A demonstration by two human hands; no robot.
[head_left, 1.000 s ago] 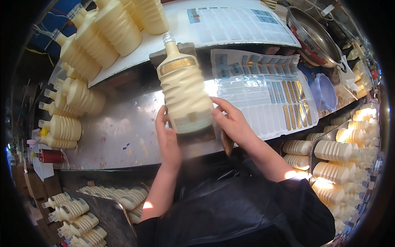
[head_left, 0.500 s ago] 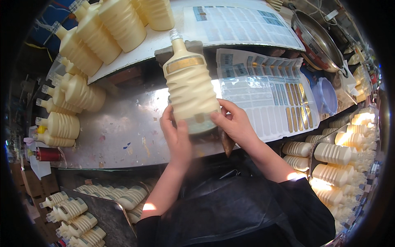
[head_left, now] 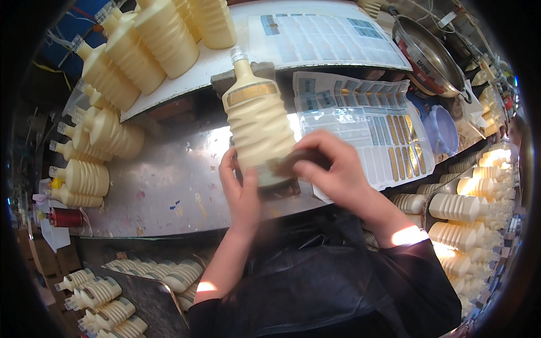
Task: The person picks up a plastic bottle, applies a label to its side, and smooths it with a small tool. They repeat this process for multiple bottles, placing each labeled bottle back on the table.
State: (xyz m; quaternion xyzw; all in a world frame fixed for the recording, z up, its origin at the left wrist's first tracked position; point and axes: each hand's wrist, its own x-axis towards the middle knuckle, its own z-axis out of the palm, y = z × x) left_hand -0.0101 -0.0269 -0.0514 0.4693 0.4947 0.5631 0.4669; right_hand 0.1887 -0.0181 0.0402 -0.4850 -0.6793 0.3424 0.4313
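A cream-coloured ribbed bottle [head_left: 262, 127] with a clear threaded neck lies tilted away from me, its upper part against a grey block [head_left: 224, 83]. A gold strip label [head_left: 252, 93] crosses its shoulder, and a pale greenish label [head_left: 260, 173] covers its lower end. My left hand [head_left: 241, 188] grips the bottle's left side near the base, thumb on the front. In my right hand [head_left: 333, 169] is a dark brown flat tool [head_left: 307, 160], blurred by motion, whose tip is at the lower label; its exact kind is unclear.
Label sheets [head_left: 360, 135] lie right of the bottle, with another sheet [head_left: 327, 39] on the raised white shelf [head_left: 242, 14]. Cream bottles [head_left: 135, 50] stand at the left; more fill racks on both lower sides. A steel pan [head_left: 431, 53] and lilac bowl [head_left: 444, 129] sit far right.
My right hand has left the bottle's right side and turned, lifting the brown tool from below the palm onto the lower label. My left hand stays on the bottle. The view shifted slightly.
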